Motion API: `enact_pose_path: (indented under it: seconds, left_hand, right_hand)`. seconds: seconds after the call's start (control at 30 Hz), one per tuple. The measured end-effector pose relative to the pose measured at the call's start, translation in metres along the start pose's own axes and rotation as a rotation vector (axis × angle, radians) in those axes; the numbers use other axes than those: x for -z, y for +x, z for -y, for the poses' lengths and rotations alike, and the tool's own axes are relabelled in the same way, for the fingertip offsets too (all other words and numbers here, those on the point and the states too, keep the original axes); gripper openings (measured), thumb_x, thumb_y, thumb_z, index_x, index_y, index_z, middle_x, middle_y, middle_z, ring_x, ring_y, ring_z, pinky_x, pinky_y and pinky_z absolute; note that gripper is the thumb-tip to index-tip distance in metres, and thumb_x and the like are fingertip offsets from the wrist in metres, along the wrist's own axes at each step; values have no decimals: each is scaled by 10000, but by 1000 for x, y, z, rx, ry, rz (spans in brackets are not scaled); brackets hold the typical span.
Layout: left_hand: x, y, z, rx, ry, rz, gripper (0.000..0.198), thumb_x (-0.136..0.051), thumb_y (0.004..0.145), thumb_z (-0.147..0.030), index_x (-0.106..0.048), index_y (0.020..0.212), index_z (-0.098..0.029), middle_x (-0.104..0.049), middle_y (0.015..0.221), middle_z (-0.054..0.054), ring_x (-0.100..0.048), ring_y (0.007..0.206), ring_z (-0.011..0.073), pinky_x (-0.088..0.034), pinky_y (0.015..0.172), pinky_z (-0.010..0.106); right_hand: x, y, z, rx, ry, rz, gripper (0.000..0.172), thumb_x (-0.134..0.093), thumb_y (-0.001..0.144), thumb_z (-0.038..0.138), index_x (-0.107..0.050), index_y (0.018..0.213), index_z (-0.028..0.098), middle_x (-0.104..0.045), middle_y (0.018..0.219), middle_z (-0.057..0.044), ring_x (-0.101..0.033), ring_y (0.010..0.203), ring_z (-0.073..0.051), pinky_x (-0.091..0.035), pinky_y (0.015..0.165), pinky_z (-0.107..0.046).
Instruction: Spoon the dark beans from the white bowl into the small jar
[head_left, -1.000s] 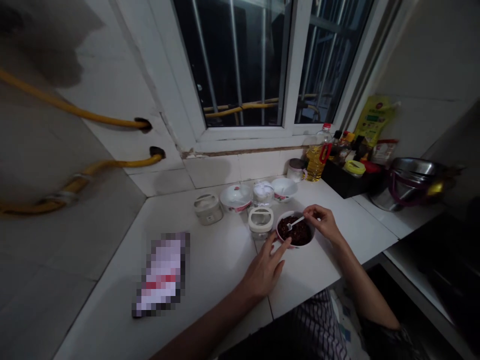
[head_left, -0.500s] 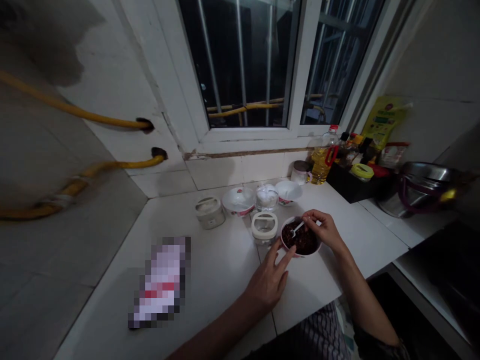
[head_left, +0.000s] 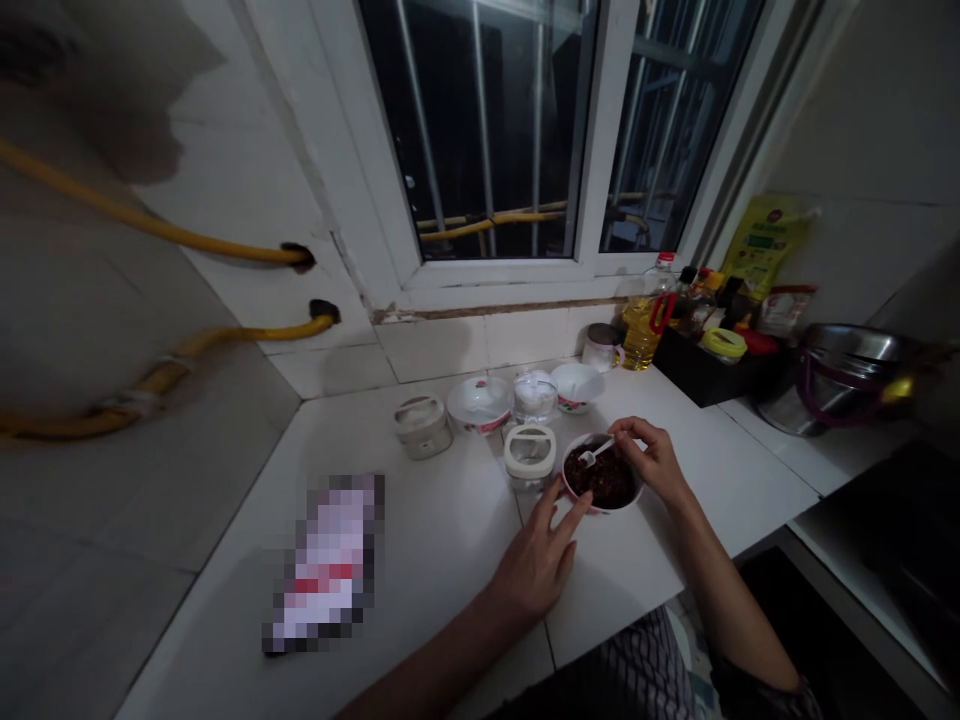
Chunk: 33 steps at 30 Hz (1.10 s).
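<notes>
A bowl [head_left: 630, 497] of dark red, crumbly food [head_left: 609, 485] stands on the worktop. My left hand [head_left: 534, 560] is at its near left side, fingers parted and touching the rim, holding the bowl. Between the thumb and fingers of my right hand [head_left: 651, 458] is the handle of a small white spoon [head_left: 592, 458], its tip over the food. Just left of the bowl sits a clear container with a white-framed lid [head_left: 529, 455]; the lid looks closed.
Behind stand another lidded container [head_left: 421, 428], two flowered bowls [head_left: 478, 405], a clear round jar [head_left: 535, 397] and a mug [head_left: 602, 348]. An oil bottle [head_left: 641, 325], a black condiment box [head_left: 691, 370] and a metal pot [head_left: 832, 385] line the right. A blurred-out object [head_left: 326, 565] lies left.
The spoon has shifted slightly upward in the bowl, and my right hand has moved a little to the right with it. My left hand stays on the bowl.
</notes>
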<state>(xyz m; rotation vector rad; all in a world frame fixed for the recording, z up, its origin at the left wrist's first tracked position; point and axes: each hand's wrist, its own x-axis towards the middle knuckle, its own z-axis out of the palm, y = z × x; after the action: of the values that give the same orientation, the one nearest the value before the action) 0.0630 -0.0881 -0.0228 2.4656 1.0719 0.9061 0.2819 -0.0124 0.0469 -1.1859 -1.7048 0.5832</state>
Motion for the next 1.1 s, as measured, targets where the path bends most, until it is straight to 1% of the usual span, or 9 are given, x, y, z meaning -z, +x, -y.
enact_pose_path:
  seconds: [0.07, 0.13, 0.27, 0.4, 0.47, 0.53, 0.7, 0.9, 1.1]
  left_hand:
    - [-1, 0, 1, 1, 4, 2, 675, -443, 880, -44, -270, 1489, -276, -192, 1563, 123, -367, 1384, 306, -466, 1047, 457]
    - [-1, 0, 1, 8, 7, 0, 665, -443, 882, -46, -278, 1486, -271, -202, 1558, 123, -375, 1378, 300, -463, 1050, 454]
    - [1, 0, 0, 15, 8, -1, 617, -433, 889, -54, -327, 1464, -253, -239, 1544, 124, -385, 1372, 291, -473, 1045, 441]
    - [2, 0, -1, -8, 24, -23, 558, -445, 881, -60, -402, 1421, -197, -279, 1521, 160, -414, 1351, 302, -489, 1029, 434]
    - [1, 0, -1, -14, 43, -46, 537, -456, 874, -62, -434, 1397, -181, -289, 1512, 166, -425, 1343, 307, -493, 1025, 438]
    - [0, 0, -1, -15, 53, -60, 539, -462, 870, -60, -437, 1391, -198, -301, 1502, 155, -432, 1336, 300, -500, 1018, 444]
    - [-1, -1, -1, -14, 48, -57, 554, -469, 863, -60, -420, 1394, -213, -308, 1484, 159, -437, 1326, 299, -507, 1007, 448]
    - [2, -1, -2, -10, 59, -60, 535, -461, 866, -69, -442, 1382, -208, -311, 1487, 169, -495, 1279, 299, -526, 983, 430]
    - [6, -2, -4, -12, 62, -39, 549, -445, 879, -73, -415, 1407, -221, -306, 1499, 160, -453, 1319, 310, -508, 1004, 434]
  right_hand:
    - [-3, 0, 1, 12, -8, 44, 244, -555, 842, 438, -675, 812, 227, -660, 745, -44, -580, 698, -204, -443, 650, -309]
    - [-4, -1, 1, 8, 3, 55, 233, -562, 833, 430, -683, 806, 232, -656, 707, -38, -576, 694, -207, -443, 659, -314]
    - [-5, 0, 2, -92, 125, 17, 215, -579, 808, 414, -669, 781, 220, -564, 516, 9, -517, 553, -174, -428, 619, -304]
    - [-6, 2, 1, -168, 263, -24, 196, -597, 767, 385, -654, 778, 197, -535, 471, 36, -469, 467, -137, -394, 549, -276]
    - [-7, 2, 0, -168, 277, -30, 195, -598, 757, 377, -653, 771, 190, -535, 465, 41, -466, 459, -130, -383, 535, -265]
    - [-7, 2, 0, -153, 258, -22, 204, -599, 757, 385, -652, 767, 189, -530, 458, 44, -458, 456, -127, -371, 528, -258]
    - [-7, 1, 0, -112, 197, -7, 217, -600, 772, 402, -657, 778, 193, -551, 476, 35, -464, 477, -134, -362, 544, -265]
    - [-8, -1, 3, -121, 229, -9, 206, -595, 779, 385, -665, 765, 191, -529, 452, 43, -449, 464, -127, -352, 529, -259]
    - [-9, -1, 2, -145, 281, 3, 191, -593, 774, 368, -664, 773, 190, -528, 446, 50, -438, 441, -117, -347, 514, -253]
